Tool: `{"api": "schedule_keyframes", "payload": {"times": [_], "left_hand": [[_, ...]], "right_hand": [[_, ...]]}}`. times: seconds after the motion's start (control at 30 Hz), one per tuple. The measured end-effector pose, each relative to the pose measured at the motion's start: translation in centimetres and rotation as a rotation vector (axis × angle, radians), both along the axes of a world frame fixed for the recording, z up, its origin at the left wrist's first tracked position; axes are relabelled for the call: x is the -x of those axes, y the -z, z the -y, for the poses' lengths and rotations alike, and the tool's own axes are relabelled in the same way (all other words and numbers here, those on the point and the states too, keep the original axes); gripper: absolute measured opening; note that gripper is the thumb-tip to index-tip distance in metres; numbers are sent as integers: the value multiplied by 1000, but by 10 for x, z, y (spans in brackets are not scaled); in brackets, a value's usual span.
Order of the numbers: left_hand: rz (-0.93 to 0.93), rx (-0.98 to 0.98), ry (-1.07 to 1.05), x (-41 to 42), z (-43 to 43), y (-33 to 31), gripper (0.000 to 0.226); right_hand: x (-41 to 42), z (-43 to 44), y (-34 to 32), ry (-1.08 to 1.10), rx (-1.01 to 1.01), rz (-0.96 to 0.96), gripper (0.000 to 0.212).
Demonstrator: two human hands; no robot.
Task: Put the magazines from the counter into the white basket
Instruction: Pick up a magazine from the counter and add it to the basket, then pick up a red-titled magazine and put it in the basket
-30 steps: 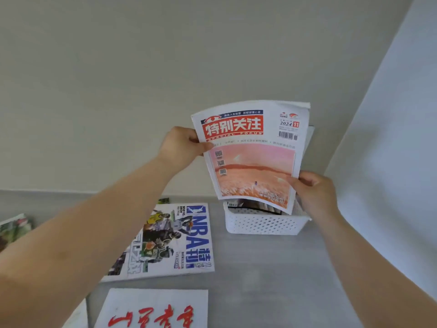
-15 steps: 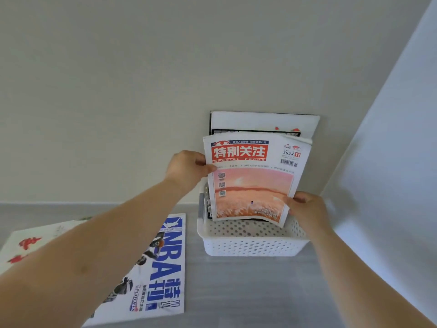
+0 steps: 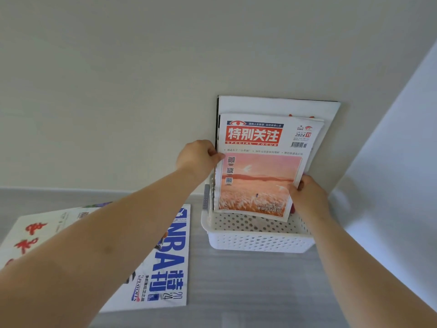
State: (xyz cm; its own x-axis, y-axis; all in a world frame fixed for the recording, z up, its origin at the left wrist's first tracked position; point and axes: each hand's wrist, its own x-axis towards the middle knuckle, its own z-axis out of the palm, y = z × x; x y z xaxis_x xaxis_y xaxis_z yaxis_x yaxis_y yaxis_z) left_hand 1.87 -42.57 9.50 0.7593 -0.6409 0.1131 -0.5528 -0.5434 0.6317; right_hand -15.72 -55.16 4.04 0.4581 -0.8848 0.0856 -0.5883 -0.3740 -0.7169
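Head view: I see the left hand [image 3: 198, 157] pinching the left edge of the orange magazine [image 3: 257, 181], thumb on the cover, and the right hand [image 3: 307, 195] gripping its lower right corner. The magazine stands nearly upright with its lower edge inside the white basket [image 3: 260, 240], in front of a bigger magazine [image 3: 272, 106] that leans on the wall. On the grey surface [image 3: 248, 292], left of the basket, lie a basketball magazine [image 3: 170, 256] and a magazine with red letters [image 3: 35, 233].
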Motion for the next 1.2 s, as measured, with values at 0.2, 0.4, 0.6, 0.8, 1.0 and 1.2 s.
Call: {"api": "schedule_keyframes", "payload": {"times": [0.2,0.4,0.6,0.8,1.0,1.2], "left_hand": [[-8,-48,-3,5,-26,3,17],[-187,113,50,23,-123,7,13],[-282,81,-184,53,-283,46,26],[-236,-160,-347,90,-410,99,22],[-173,-437,-633,95,-503,118,81],[-244,-389,-676,85,-527,121,105]], "right_hand": [[7,-6,-2,43,18,2,31],[31,-60,-8,74,304,-71,36],[53,-201,35,-213,177,-194,47],[58,-340,75,-522,-23,-333,60],[43,-418,79,-617,89,-515,62],[10,-477,78,-738,112,-585,65]]}}
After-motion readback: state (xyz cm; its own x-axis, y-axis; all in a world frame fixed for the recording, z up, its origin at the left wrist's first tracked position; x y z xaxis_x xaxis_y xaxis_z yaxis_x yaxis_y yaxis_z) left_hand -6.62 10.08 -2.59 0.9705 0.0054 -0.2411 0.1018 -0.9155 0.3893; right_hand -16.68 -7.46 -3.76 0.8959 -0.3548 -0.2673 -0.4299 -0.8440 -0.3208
